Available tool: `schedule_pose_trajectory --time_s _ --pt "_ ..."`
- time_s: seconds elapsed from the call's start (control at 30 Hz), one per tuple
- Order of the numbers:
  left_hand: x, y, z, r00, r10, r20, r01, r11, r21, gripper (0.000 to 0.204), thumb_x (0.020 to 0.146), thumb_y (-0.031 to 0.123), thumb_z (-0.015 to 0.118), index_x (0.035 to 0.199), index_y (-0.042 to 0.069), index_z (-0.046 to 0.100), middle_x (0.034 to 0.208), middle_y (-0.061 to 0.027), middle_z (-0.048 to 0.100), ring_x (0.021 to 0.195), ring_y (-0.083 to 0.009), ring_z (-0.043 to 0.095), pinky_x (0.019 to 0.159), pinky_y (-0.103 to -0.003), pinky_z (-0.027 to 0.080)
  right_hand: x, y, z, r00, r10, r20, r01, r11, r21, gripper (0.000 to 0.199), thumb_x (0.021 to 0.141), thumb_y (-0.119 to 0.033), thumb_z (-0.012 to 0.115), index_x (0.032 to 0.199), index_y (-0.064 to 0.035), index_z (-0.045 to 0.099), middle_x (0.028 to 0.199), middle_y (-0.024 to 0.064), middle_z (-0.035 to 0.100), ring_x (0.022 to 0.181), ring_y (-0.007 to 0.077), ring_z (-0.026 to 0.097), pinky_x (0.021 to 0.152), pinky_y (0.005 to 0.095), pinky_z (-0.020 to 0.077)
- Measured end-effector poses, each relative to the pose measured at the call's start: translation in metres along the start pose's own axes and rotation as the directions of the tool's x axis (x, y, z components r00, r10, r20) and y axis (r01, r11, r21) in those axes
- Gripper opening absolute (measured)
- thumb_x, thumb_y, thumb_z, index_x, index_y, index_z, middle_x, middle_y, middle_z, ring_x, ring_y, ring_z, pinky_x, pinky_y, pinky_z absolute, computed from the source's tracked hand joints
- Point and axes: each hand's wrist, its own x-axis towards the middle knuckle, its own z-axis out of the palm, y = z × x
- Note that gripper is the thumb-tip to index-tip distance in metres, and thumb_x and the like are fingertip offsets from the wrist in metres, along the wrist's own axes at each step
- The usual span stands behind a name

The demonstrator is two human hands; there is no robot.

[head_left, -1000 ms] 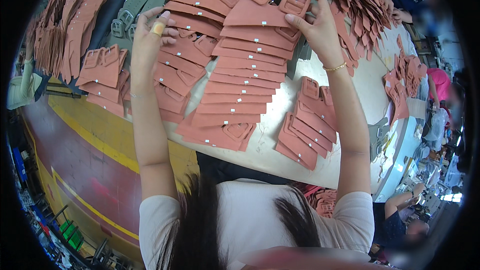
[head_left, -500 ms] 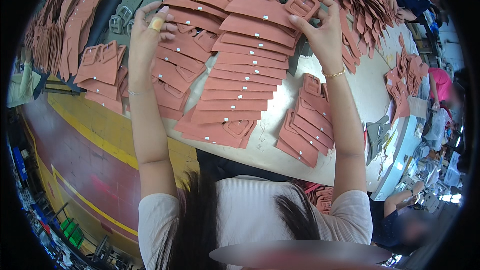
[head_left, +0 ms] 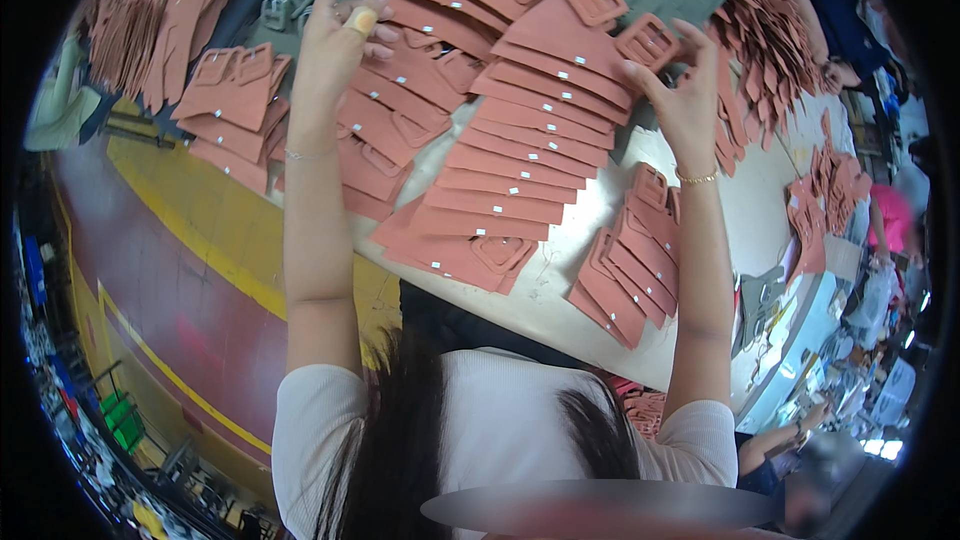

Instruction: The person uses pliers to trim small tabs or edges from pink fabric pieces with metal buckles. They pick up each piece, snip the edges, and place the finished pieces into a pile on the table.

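A pale cream counter (head_left: 585,285) runs from the upper left toward the lower right, its near edge crossing the middle of the view. Beyond that edge, to the left, lies a dark red floor (head_left: 170,290) marked with a broad yellow band (head_left: 215,230) and a thinner yellow line (head_left: 160,365) further out. Green crates (head_left: 120,418) stand by the floor's lower left edge. At the far right, past the counter's end, another light worktop (head_left: 800,340) stands in bright light.

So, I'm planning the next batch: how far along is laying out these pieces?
Done: long fanned row of terracotta pieces down the table. In hand: right hand and left hand touch the top pieces. Left: terracotta heap behind looks unsorted.
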Motion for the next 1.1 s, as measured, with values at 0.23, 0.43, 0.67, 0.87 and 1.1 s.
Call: schedule_pose_trajectory --time_s 0.23,0.43,0.67,0.87,1.1 --pt "-0.003 0.01 -0.017 0.992 0.068 -0.11 -0.048 0.984 0.173 0.035 0.091 0.028 0.064 0.107 -0.002 0.059 0.087 -0.0092 0.066 0.066 -0.0095 0.062 0.053 -0.022 0.051 0.029 -0.043 0.009 0.888 -0.461 -0.004 0.45 0.869 -0.207 0.039 0.077 -0.025 0.076 0.111 -0.0118 0.064 0.112 0.0084 0.058 0.104 0.0283 0.05 0.092 0.0391 0.0414" --pt "-0.003 0.009 -0.011 0.993 -0.114 -0.035 0.118 0.983 0.143 0.033 0.093 0.029 0.061 0.103 -0.002 0.055 0.089 -0.0136 0.067 0.069 -0.0149 0.066 0.056 -0.024 0.053 0.056 -0.073 0.076 0.816 -0.533 0.223 0.572 0.8 -0.181 0.032 0.081 -0.026 0.071 0.108 -0.0087 0.066 0.117 0.0089 0.058 0.106 0.0307 0.054 0.092 0.0379 0.0447" --pt "-0.002 0.004 -0.002 0.982 -0.187 -0.024 0.189 0.977 0.103 0.046 0.094 0.025 0.06 0.119 -0.005 0.036 0.095 -0.0207 0.065 0.076 -0.0213 0.068 0.063 -0.029 0.056 0.059 -0.079 0.111 0.849 -0.388 0.359 0.493 0.826 -0.272 0.048 0.075 -0.031 0.076 0.109 -0.0042 0.056 0.114 0.0111 0.057 0.101 0.0332 0.055 0.089 0.0408 0.0461" --pt "-0.008 0.007 0.007 0.993 -0.117 -0.026 0.117 0.993 0.017 0.058 0.094 0.02 0.059 0.134 -0.005 0.026 0.11 -0.0225 0.059 0.096 -0.0264 0.064 0.08 -0.036 0.057 0.054 -0.073 0.12 0.851 -0.44 0.287 0.514 0.81 -0.282 0.058 0.066 -0.023 0.083 0.106 -0.0024 0.046 0.114 0.0145 0.056 0.104 0.036 0.055 0.088 0.041 0.0473" --pt "-0.012 0.002 0.025 0.997 -0.075 -0.011 0.072 0.983 -0.172 0.071 0.092 0.012 0.061 0.142 -0.003 0.012 0.117 -0.0243 0.047 0.095 -0.0288 0.061 0.085 -0.04 0.056 0.056 -0.075 0.119 0.859 -0.396 0.324 0.483 0.836 -0.259 0.055 0.067 -0.022 0.081 0.103 -0.0012 0.046 0.112 0.0166 0.056 0.107 0.0379 0.055 0.088 0.0426 0.0481"
